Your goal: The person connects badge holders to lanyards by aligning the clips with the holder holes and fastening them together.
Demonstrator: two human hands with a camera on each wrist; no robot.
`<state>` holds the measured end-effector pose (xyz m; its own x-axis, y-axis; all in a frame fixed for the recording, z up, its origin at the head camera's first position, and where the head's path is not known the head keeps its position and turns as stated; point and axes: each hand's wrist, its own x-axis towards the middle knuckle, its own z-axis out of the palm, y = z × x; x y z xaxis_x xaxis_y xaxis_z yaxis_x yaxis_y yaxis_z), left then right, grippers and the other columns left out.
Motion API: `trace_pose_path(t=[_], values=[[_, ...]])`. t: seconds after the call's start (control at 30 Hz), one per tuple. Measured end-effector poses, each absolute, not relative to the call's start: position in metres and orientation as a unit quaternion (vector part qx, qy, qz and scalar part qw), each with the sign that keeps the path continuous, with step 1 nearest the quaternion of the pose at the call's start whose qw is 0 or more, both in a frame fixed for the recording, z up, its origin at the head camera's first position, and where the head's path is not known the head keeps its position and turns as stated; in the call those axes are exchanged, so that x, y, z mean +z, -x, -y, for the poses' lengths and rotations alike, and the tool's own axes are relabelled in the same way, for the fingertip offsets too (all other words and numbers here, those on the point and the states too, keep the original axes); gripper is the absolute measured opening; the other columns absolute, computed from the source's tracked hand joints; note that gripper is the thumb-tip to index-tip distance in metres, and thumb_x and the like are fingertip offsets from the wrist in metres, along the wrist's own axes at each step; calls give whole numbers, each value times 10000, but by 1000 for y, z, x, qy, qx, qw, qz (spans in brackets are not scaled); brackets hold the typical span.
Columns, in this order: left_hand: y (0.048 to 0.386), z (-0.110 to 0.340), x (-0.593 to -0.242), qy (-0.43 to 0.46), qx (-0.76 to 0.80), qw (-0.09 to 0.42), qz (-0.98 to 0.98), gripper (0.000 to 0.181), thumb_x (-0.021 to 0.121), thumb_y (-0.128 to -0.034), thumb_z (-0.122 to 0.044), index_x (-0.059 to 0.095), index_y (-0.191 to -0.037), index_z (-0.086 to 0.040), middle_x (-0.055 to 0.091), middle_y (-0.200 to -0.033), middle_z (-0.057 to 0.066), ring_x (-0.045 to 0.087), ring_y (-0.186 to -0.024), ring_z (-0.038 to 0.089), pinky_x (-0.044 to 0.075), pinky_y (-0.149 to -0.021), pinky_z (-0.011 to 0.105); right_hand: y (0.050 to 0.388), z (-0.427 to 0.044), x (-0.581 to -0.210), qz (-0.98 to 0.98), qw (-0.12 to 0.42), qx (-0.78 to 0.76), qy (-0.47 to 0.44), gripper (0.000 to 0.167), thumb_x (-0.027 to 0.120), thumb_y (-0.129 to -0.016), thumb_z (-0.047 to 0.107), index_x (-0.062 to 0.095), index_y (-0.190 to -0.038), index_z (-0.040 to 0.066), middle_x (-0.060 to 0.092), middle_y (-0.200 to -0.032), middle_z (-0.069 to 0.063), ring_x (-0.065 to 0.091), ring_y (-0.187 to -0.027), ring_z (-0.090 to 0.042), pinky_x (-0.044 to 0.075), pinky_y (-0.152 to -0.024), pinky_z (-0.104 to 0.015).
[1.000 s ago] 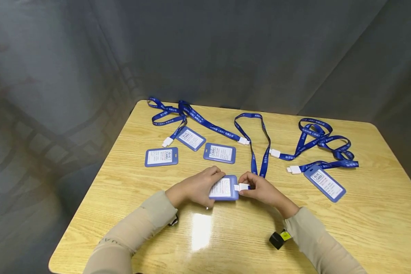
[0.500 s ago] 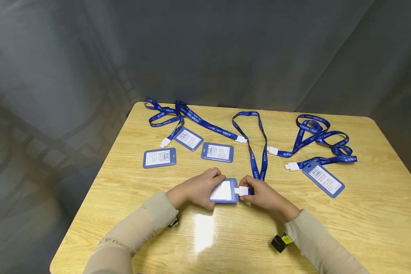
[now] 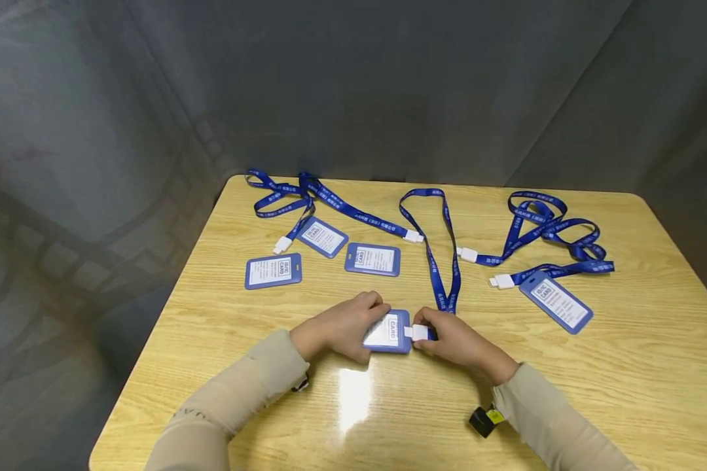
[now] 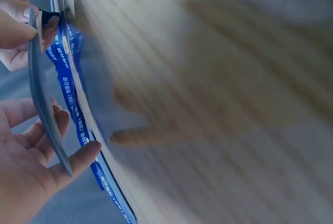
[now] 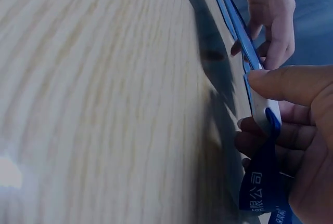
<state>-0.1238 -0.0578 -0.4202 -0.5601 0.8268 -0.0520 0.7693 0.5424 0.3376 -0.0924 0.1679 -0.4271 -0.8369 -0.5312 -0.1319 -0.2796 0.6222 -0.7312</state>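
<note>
Left grip holds the badge, right grip pinches the clip (both drawn slightly back now)

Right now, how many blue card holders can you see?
5. One card holder is in the left hand; four are on the table: the far-left holder, the holder just beyond it, the middle holder and the far-right holder. More could be hidden.

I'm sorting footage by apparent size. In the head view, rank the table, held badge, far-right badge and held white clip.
1. Table: largest by far.
2. Held badge and far-right badge: unsure which, since the left hand partly covers the held one.
3. White clip in the right hand: smallest.
</note>
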Motion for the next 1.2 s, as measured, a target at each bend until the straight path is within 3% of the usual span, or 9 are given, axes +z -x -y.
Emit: trace_pose_path(t=[0.57,1.2], values=[[130,53,-423,-462,84,76,-880,845,679,-492,-363,450,-1230,-22,427,-1035,19,395,-909,139,353,-791,245,95,-168,-433,-911,115,-317,239,192,662,-739,154,527,-866,104,454,-837,32,440,-741,-111,415,-662,-286],[135,50,-423,-441,57,97,-891,823,682,-536,-310,420,-1262,-24,428,-1129,43,384,-992,160,349,-808,277,106,-167,-436,-920,91,-291,244,200,678,-723,145,531,-852,103,479,-816,37,440,-738,-112,407,-653,-297]])
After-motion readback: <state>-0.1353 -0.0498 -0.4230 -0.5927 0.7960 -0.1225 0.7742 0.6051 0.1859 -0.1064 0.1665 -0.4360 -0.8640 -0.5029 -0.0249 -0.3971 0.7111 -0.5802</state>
